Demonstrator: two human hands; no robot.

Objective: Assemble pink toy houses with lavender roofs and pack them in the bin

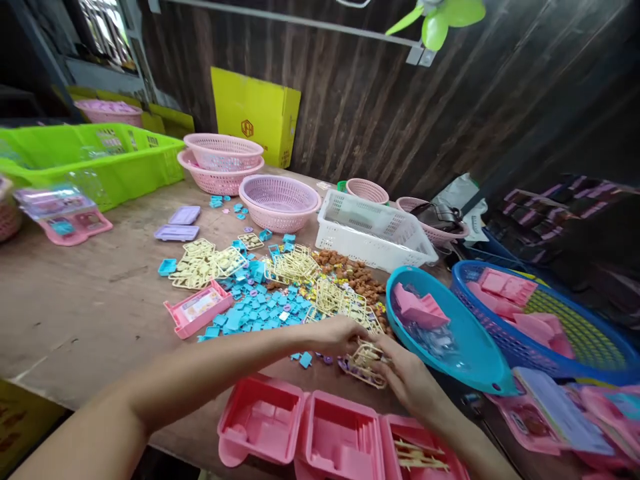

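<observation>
Over the near side of the table, my right hand (404, 373) grips a cream plastic sprue (367, 365) of small moulded parts, its fingers bent around the right edge. My left hand (340, 335) is closed at the top of this sprue, its fingertips pinched right beside my right thumb; the exact spot they pinch is hidden. Just below sit pink plastic boxes (344, 430) in a row, the rightmost with cream sticks (420, 455) inside. Beyond my hands spreads a pile of small blue plastic pieces (273, 308), with more cream sprues (291, 265) and brown pieces (357, 275).
A turquoise basin (480, 370) and a blue basket (595, 370) with pink parts stand at the right. Behind the pile are a white basket (370, 248) and pink baskets (280, 219). A green crate (145, 173) occupies the far left. A pink tray (200, 310) lies left of the pile.
</observation>
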